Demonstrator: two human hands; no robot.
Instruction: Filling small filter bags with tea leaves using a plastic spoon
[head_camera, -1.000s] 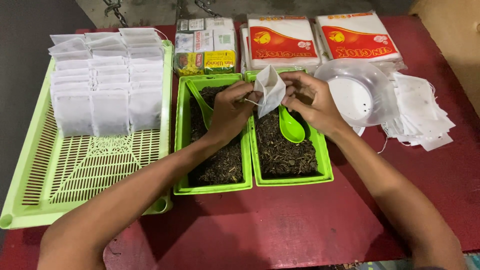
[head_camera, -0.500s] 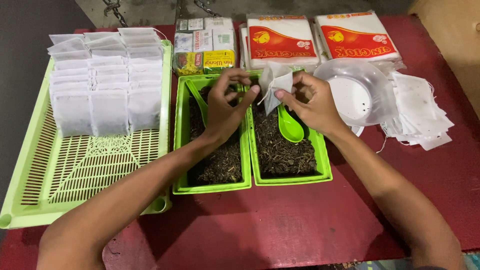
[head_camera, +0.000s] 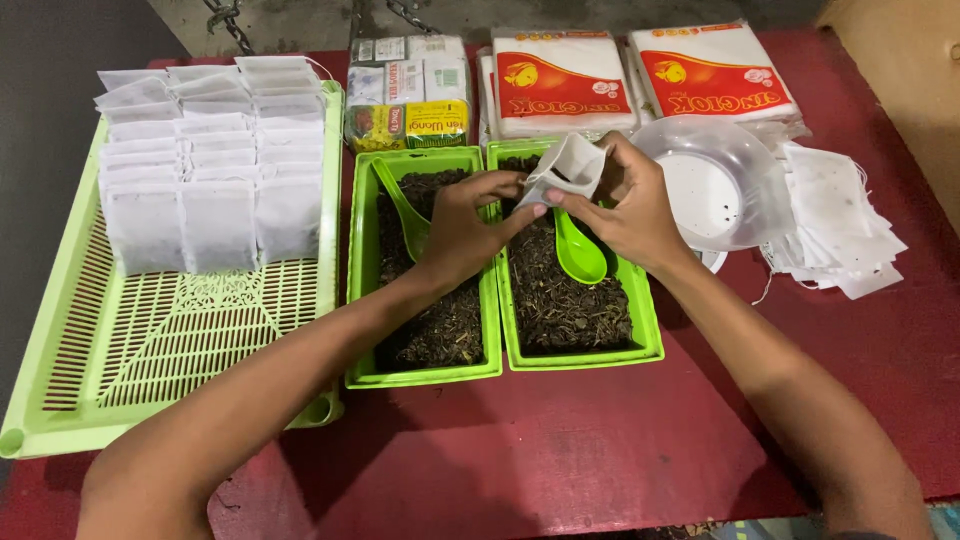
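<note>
A small white paper bag (head_camera: 566, 167) is held between my two hands above the right green tub. My left hand (head_camera: 463, 225) pinches its lower left edge. My right hand (head_camera: 632, 207) grips its right side, with the bag's mouth open toward the camera. Two green tubs (head_camera: 422, 373) (head_camera: 648, 340) of dark loose tea leaves stand side by side below. A green scoop (head_camera: 579, 251) lies in the right tub under my right hand, and another green scoop (head_camera: 402, 204) lies in the left tub.
A light green slotted tray (head_camera: 150, 340) on the left carries rows of filled white bags (head_camera: 205, 150). Packets (head_camera: 407, 95) and red-and-white bag packs (head_camera: 640, 80) line the back. A clear plastic bowl (head_camera: 722, 185) and a loose pile of empty bags (head_camera: 835, 225) sit at right.
Both hands have shifted the white bag; its mouth has been pulled open and turned toward the camera, and my left hand has closed on its lower edge.
</note>
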